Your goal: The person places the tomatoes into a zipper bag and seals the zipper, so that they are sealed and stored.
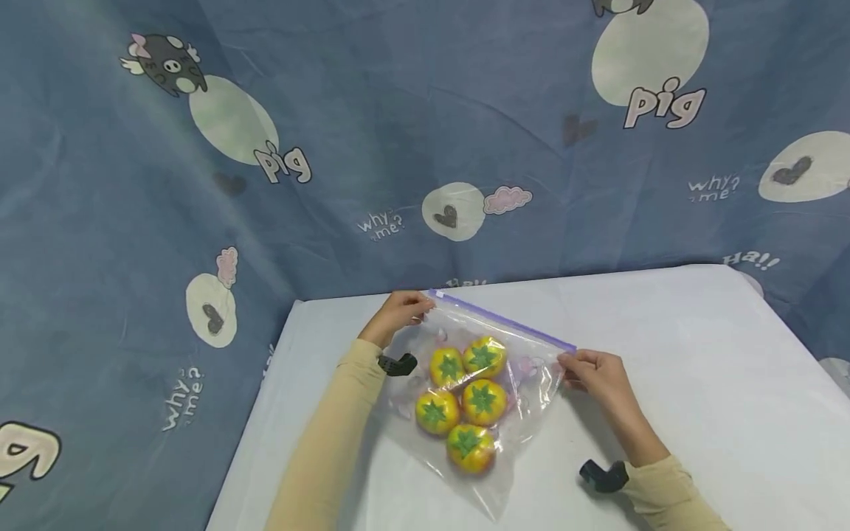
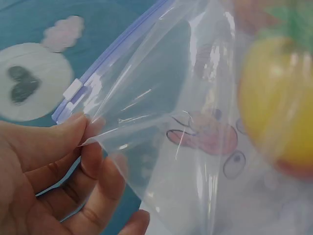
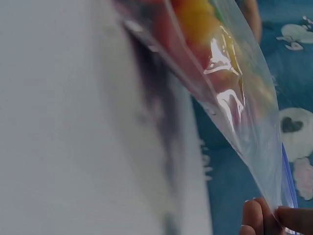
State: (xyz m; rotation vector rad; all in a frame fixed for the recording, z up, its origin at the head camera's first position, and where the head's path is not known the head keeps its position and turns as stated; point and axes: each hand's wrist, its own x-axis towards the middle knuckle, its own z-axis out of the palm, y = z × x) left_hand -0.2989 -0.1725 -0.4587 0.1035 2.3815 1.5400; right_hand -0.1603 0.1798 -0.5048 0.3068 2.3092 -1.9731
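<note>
A clear plastic slider bag (image 1: 494,493) is held up over the table, its purple zip strip (image 1: 505,320) slanting down to the right. Inside it are several round yellow-and-red fruits (image 1: 483,402) with green star-shaped tops, seen through the film. My left hand (image 1: 398,316) pinches the bag's upper left corner between thumb and fingers. Right beside that grip, in the left wrist view, is the white slider (image 2: 73,90) on the strip. With thumb and fingertips, my right hand (image 1: 600,376) pinches the upper right corner, just below the strip's end.
A white-covered table (image 1: 697,405) lies under the bag. Behind it and on the left hangs a blue printed cloth (image 1: 372,133) with pigs and lettering. Black wrist mounts (image 1: 604,476) sit at both sleeve cuffs.
</note>
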